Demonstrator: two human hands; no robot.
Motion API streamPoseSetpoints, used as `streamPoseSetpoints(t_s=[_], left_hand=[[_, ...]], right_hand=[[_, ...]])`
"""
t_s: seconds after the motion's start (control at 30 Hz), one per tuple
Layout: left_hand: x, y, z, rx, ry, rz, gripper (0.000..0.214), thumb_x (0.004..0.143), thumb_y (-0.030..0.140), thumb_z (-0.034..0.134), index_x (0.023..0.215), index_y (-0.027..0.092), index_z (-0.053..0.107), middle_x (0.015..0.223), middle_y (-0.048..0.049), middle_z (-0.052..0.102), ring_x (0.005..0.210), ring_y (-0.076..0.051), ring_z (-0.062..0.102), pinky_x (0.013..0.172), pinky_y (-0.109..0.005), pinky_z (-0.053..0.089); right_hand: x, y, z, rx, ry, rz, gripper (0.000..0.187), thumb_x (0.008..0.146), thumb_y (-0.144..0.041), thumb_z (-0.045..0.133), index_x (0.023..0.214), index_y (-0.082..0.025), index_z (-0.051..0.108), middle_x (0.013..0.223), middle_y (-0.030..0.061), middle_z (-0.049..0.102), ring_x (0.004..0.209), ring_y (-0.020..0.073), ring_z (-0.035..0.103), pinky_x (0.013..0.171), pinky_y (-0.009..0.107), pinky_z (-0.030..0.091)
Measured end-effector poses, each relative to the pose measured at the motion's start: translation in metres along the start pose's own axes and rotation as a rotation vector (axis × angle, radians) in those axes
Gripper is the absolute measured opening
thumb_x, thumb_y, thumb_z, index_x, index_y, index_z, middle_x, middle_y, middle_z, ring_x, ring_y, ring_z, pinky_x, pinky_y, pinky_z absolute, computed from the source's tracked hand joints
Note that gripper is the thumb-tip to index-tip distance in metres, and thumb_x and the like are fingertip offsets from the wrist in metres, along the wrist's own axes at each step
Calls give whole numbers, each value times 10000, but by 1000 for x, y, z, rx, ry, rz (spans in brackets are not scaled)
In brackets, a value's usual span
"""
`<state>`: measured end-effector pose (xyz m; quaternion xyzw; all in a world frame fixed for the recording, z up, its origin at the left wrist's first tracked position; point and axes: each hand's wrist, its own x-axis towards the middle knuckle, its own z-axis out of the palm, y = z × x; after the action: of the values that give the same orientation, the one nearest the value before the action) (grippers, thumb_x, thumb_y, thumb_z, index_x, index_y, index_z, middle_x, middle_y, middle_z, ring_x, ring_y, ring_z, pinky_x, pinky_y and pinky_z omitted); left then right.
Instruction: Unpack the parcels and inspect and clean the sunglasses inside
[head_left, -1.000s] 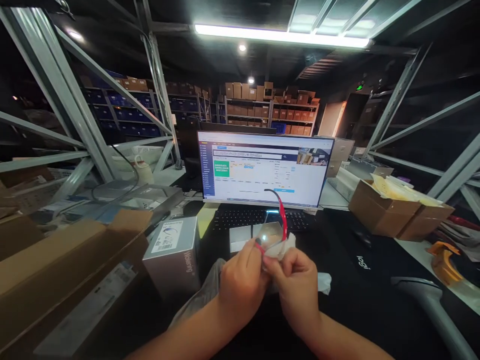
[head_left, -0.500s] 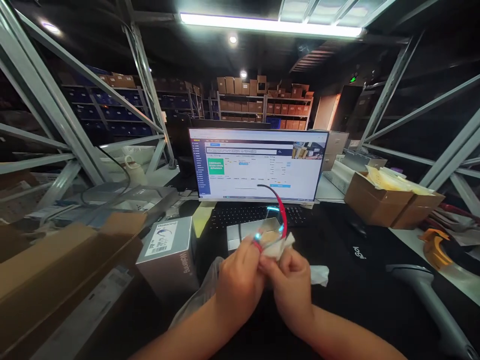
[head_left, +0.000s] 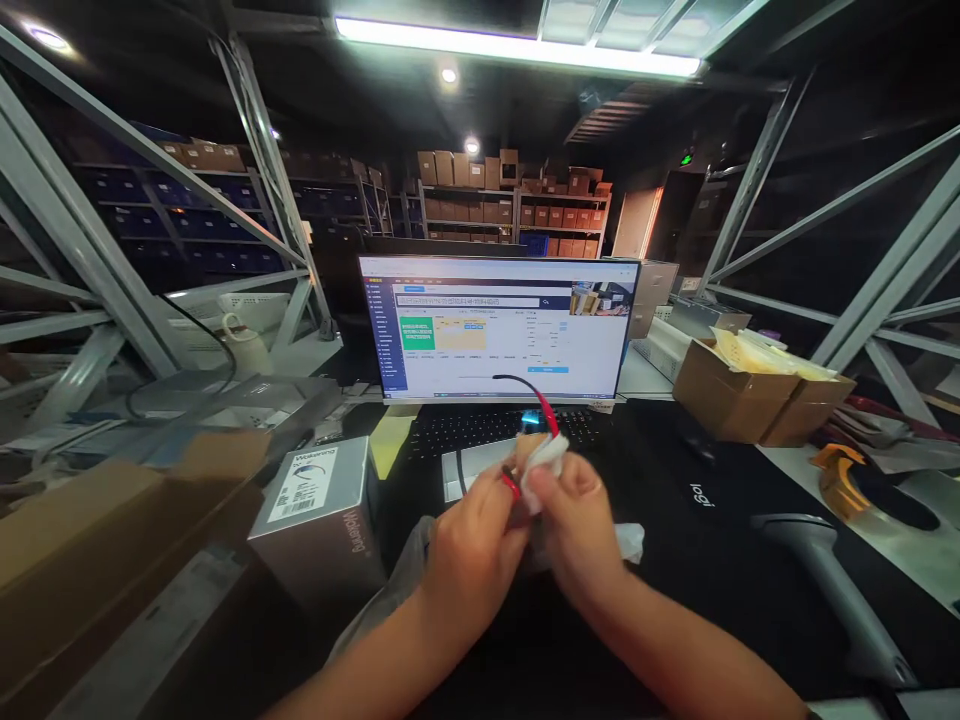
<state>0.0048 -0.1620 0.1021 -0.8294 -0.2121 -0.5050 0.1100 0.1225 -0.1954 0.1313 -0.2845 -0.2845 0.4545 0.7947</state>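
Observation:
My left hand (head_left: 472, 540) is closed around a pair of sunglasses (head_left: 548, 412) with red-and-black temples. One temple curves up in front of the monitor; a lens with a bluish gleam is partly hidden by my fingers. In my right hand (head_left: 589, 525), a crumpled white cloth (head_left: 551, 455) is pinched against the glasses, thumb on top. Both hands meet above the black desk mat. Just beyond them lies a white-grey flat box (head_left: 451, 478). Left of my hands stands a grey carton (head_left: 315, 520) with a picture of glasses on its label.
Behind the hands are a keyboard (head_left: 427, 438) and a lit monitor (head_left: 495, 345). A barcode scanner (head_left: 832, 570), tape dispenser (head_left: 855, 490) and mouse (head_left: 697, 445) are to the right. An open cardboard box (head_left: 720, 390) stands behind them; another carton (head_left: 112, 530) fills the left side.
The cloth now covers more of the glasses, and my right hand has risen a little against them. The scene has shifted left in view. An orange-yellow panel has appeared on the monitor.

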Motion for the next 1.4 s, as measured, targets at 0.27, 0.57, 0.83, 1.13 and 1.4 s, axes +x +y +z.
streamPoseSetpoints(t_s=[0.27, 0.57, 0.83, 1.13, 1.4], left_hand=[[8, 0, -10, -180, -7, -147, 44, 941, 183, 553, 927, 196, 592, 855, -55, 687, 719, -169, 686, 626, -243, 563], [2, 3, 0, -18, 13, 204, 183, 930, 76, 540, 1092, 103, 620, 1186, -178, 730, 964, -256, 744, 770, -314, 613], [11, 6, -16, -341, 22, -232, 114, 914, 117, 549, 850, 199, 596, 787, -29, 658, 725, -156, 675, 645, -224, 558], [12, -2, -12, -277, -338, -145, 668, 705, 216, 829, 1295, 178, 517, 1274, -143, 665, 1182, -323, 647, 1036, -509, 534], [26, -16, -40, 185, -80, -20, 578, 868, 107, 626, 1421, 127, 457, 1444, -207, 538, 1385, -370, 472, 1130, -611, 395]], right_hand=[[-20, 7, 5, -40, -56, -12, 634, 627, -294, 909, 509, -196, 293, 526, -52, 493, 542, 87, 437, 550, 209, 407], [13, -51, -2, 68, -24, 227, 673, 528, -218, 953, 547, -201, 280, 756, 32, 717, 659, 115, 583, 633, 212, 502], [-30, 18, 2, -508, 23, -434, 568, 766, -260, 773, 498, -199, 275, 462, -80, 336, 454, 65, 289, 447, 203, 265], [5, -39, -11, -469, -57, -196, 453, 650, -298, 901, 733, -228, 461, 652, -38, 611, 548, 121, 549, 504, 216, 436], [21, -58, -31, -633, -148, -103, 448, 644, -315, 908, 759, -231, 483, 720, -7, 680, 616, 177, 640, 558, 269, 508]])
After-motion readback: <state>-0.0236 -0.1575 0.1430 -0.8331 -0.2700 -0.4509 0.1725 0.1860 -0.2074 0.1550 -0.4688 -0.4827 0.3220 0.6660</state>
